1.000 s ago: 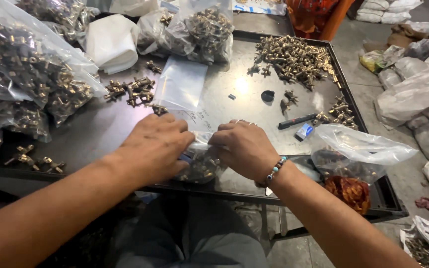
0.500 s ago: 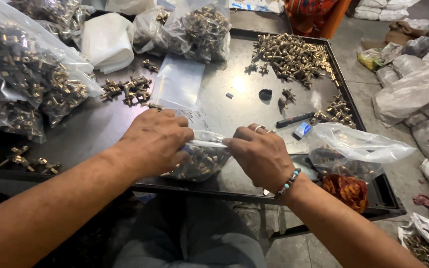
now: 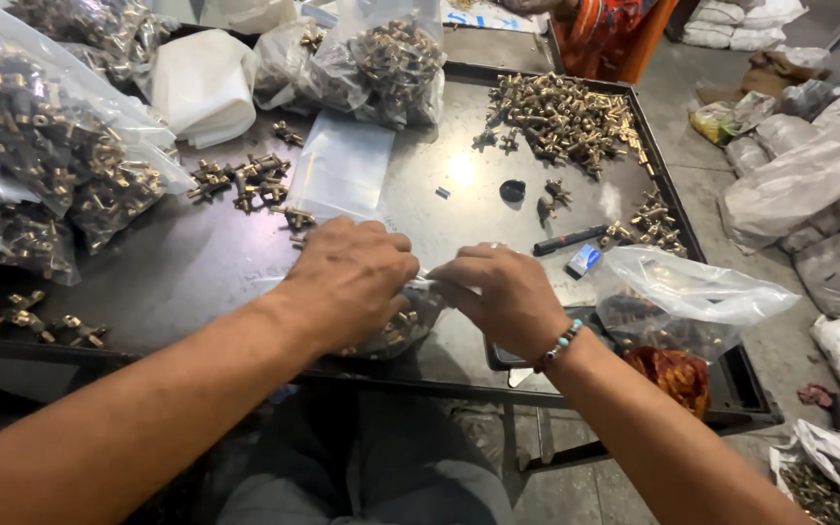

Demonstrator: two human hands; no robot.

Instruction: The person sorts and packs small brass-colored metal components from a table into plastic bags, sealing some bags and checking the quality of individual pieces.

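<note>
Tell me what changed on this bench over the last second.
Both hands, the left hand and right hand, kept hold of the small clear bag of brass fittings at the near edge. They first lay together over the bag, then drew apart along its top edge. The loose brass fittings, the empty clear bags and the black marker stayed put.

I've got one head cam only, looking steeply down and forward, close over my left hand [image 3: 347, 282] and right hand [image 3: 503, 297] at the dark metal tray table [image 3: 196, 262].
</note>
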